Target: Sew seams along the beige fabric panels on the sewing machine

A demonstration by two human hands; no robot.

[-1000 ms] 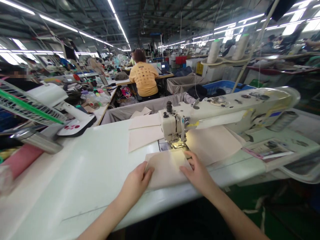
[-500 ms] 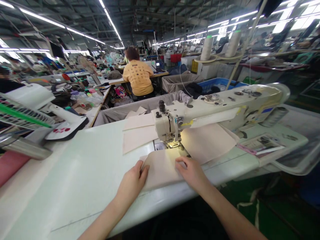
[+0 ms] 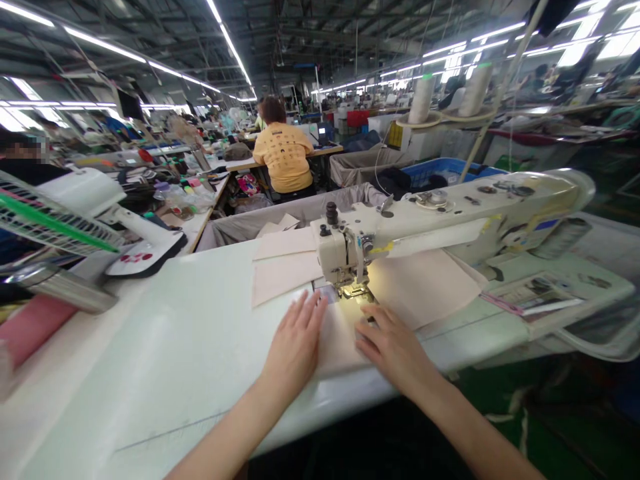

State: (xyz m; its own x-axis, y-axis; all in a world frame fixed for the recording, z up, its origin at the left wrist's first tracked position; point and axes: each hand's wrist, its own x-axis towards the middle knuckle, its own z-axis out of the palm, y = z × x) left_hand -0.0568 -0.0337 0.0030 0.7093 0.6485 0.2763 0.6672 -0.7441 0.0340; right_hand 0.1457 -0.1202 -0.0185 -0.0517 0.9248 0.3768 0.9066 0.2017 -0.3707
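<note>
A pale beige fabric piece (image 3: 339, 340) lies on the table in front of the sewing machine (image 3: 345, 250), its far edge close to the lit presser foot (image 3: 354, 291). My left hand (image 3: 296, 333) rests flat on the fabric's left side, fingers stretched toward the machine. On the right side, my right hand (image 3: 393, 343) touches the fabric with bent, parted fingers, close to the needle area. More beige panels (image 3: 285, 270) lie left of the machine head, and another large panel (image 3: 425, 287) sits under the machine arm.
A white fan (image 3: 145, 243) and a steel flask (image 3: 65, 287) stand at the left. Thread cones (image 3: 421, 100) rise behind the machine. A small tray (image 3: 535, 297) of tools sits at the right. Ahead, a person in a yellow shirt (image 3: 283, 157) sits beyond a cloth-lined bin (image 3: 240, 223).
My left hand has let go of the fabric's left edge and now lies flat on it, farther right and forward. My right hand's fingers have spread somewhat. The view has shifted slightly.
</note>
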